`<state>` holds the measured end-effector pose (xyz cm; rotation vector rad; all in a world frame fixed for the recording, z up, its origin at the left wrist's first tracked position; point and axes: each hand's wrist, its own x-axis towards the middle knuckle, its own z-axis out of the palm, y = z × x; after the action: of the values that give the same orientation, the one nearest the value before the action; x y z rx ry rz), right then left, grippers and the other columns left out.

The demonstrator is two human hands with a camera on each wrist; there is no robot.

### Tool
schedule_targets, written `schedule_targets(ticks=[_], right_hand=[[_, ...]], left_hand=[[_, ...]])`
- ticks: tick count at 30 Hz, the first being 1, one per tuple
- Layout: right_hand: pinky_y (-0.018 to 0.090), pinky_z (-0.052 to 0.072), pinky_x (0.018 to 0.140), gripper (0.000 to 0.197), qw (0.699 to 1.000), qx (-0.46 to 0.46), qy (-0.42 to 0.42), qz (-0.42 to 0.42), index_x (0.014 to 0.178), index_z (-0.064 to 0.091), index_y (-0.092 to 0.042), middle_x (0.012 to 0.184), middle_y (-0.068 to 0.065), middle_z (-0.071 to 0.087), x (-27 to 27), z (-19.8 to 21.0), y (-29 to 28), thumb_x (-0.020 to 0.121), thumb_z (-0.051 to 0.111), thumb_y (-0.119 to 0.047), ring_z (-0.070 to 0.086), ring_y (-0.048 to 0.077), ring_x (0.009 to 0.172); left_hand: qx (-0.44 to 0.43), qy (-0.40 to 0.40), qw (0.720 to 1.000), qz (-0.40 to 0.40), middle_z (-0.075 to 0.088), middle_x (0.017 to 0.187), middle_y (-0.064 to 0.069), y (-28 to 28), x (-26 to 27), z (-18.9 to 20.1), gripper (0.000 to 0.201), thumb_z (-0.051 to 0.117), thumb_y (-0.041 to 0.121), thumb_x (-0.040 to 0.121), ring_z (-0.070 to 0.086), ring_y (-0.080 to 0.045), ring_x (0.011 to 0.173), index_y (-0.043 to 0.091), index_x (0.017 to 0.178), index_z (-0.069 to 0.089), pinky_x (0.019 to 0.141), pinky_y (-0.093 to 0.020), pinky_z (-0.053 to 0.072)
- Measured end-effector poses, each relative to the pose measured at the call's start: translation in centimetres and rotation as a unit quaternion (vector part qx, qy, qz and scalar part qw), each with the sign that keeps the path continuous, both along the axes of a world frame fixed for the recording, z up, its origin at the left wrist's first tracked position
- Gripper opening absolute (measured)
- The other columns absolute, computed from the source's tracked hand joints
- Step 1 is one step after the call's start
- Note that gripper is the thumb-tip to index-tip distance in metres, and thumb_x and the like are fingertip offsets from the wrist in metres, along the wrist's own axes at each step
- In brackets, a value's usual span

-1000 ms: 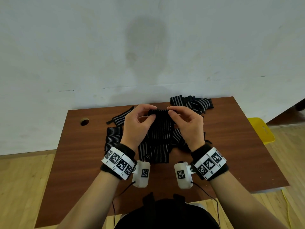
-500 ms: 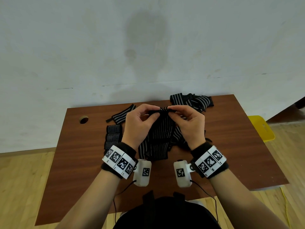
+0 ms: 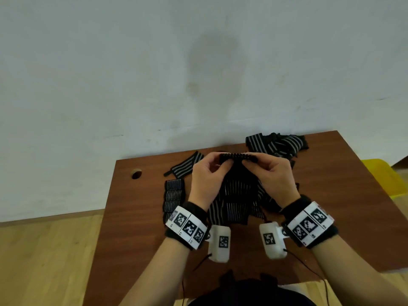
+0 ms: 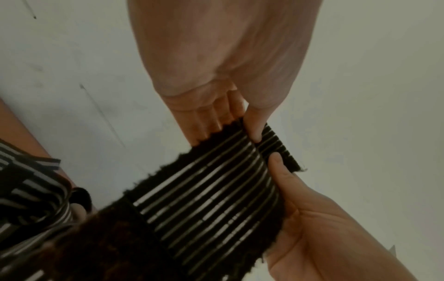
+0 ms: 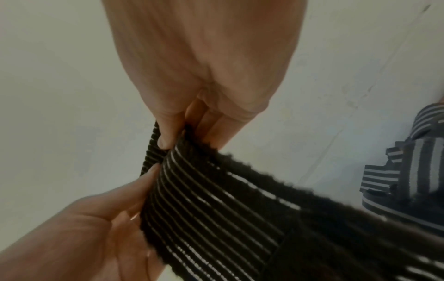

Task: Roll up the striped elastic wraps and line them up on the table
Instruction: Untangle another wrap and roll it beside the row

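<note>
Both hands are raised above the brown wooden table, working the top end of one striped elastic wrap. The left hand pinches that end between its thumb and curled fingers, and the right hand pinches the same end from the other side, its thumb and fingers closed on the fabric. Between the two hands the top of the wrap is turned over into a short, tight roll that lies level just past the fingertips. In the left wrist view the wrap runs from the pinch down towards the camera as a flat black band with thin pale stripes along its length and a fuzzy dark patch at the near end. The right wrist view shows the same band from the other side. The rest of the wrap hangs down from the hands, and its lower end reaches the table between the two wrists.

To the left of the left hand, a column of rolled wraps lies on the table, one roll against the next; the nearest roll is partly hidden by the left wristband. Just beyond that column a loose flat wrap lies at a slant. At the far right part of the table a heap of unrolled wraps lies tangled. A round hole is cut in the table near its far left corner. Off the table's right edge stands something yellow, only partly in view.
</note>
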<state>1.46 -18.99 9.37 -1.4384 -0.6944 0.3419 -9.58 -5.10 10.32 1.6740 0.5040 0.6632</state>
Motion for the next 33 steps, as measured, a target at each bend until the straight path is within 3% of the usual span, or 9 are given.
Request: schedule_targets(ticks=[4,9,13,17,20,22,28,31,33], right_hand=[[0.031,0.060,0.088,0.017,1.000,-0.016,0.018,0.018,0.105,0.078,-0.014,0.100,-0.002,0.080,0.3,0.0,-0.2,0.094,0.070,-0.005,0.076,0.015,0.098],[0.021,0.057,0.079,0.017,0.999,-0.019,0.023,0.032,0.102,0.076,-0.017,0.092,-0.009,0.079,0.5,0.3,-0.5,0.099,0.063,-0.005,0.074,0.007,0.091],[0.027,0.056,0.072,0.015,0.999,-0.043,0.018,0.018,0.094,0.073,-0.012,0.085,-0.005,0.075,0.7,-0.1,-0.5,0.101,0.061,-0.018,0.071,0.011,0.083],[0.033,0.060,0.087,0.040,0.991,-0.072,0.069,0.087,0.119,0.065,-0.012,0.108,0.003,0.077,0.4,-1.3,-0.8,0.084,0.078,-0.027,0.074,0.018,0.104],[0.047,0.060,0.093,0.037,0.987,-0.135,0.020,0.081,0.117,0.067,-0.011,0.109,0.002,0.077,0.1,-3.1,-0.7,0.084,0.084,-0.018,0.074,0.018,0.104],[0.050,0.059,0.093,0.027,0.988,-0.138,-0.006,0.067,0.115,0.070,-0.010,0.107,0.001,0.078,-0.3,-3.6,-0.5,0.090,0.078,-0.012,0.074,0.018,0.102],[0.033,0.058,0.093,0.020,0.989,-0.088,0.006,0.115,0.120,0.066,-0.009,0.111,0.002,0.075,-0.9,-2.3,-0.1,0.103,0.058,-0.004,0.072,0.016,0.108],[0.035,0.057,0.097,0.030,0.981,-0.108,0.052,0.154,0.125,0.064,-0.013,0.116,0.000,0.074,-1.2,-2.5,-0.1,0.096,0.070,-0.012,0.070,0.016,0.112],[0.041,0.056,0.100,0.040,0.974,-0.174,0.015,0.141,0.124,0.065,-0.023,0.116,-0.006,0.074,-1.5,-3.3,0.1,0.087,0.082,-0.021,0.069,0.011,0.112]], left_hand=[[0.016,0.020,0.999,-0.021,0.078,0.093,0.000,0.8,-0.3,0.0,0.008,0.073,0.009,0.093,0.073,-0.012,0.090,0.008,0.099,0.077,0.081,-0.026,0.057],[-0.030,0.007,0.999,-0.015,0.074,0.084,-0.002,0.1,-0.1,0.1,0.007,0.074,0.007,0.092,0.071,-0.012,0.081,0.011,0.086,0.074,0.075,-0.024,0.056],[-0.035,-0.006,0.999,0.002,0.076,0.091,-0.007,-0.7,-0.1,0.3,0.003,0.075,0.012,0.092,0.073,-0.019,0.086,0.009,0.092,0.074,0.079,-0.032,0.059],[-0.077,-0.048,0.995,0.042,0.071,0.092,-0.022,-0.6,0.0,1.0,0.016,0.074,0.020,0.091,0.069,-0.036,0.085,0.005,0.094,0.070,0.083,-0.054,0.057],[-0.082,-0.060,0.994,0.038,0.074,0.088,-0.011,-0.6,0.1,2.2,0.004,0.070,0.007,0.096,0.070,-0.018,0.085,0.010,0.093,0.068,0.085,-0.041,0.058],[-0.105,-0.063,0.992,0.028,0.074,0.089,-0.006,-0.7,0.3,2.9,0.005,0.065,0.005,0.098,0.071,-0.018,0.088,0.010,0.097,0.065,0.087,-0.037,0.059],[-0.185,-0.083,0.978,0.041,0.073,0.097,-0.012,-0.6,0.5,3.8,0.002,0.059,0.009,0.102,0.070,-0.031,0.095,0.009,0.103,0.061,0.097,-0.060,0.054],[-0.211,-0.089,0.972,0.050,0.075,0.101,-0.011,-0.5,0.7,4.5,0.013,0.059,0.011,0.103,0.071,-0.033,0.100,0.001,0.111,0.059,0.098,-0.061,0.054],[-0.227,-0.095,0.968,0.052,0.076,0.105,-0.013,-0.3,0.8,4.9,0.016,0.059,0.012,0.104,0.070,-0.040,0.108,0.000,0.115,0.058,0.099,-0.062,0.053]])
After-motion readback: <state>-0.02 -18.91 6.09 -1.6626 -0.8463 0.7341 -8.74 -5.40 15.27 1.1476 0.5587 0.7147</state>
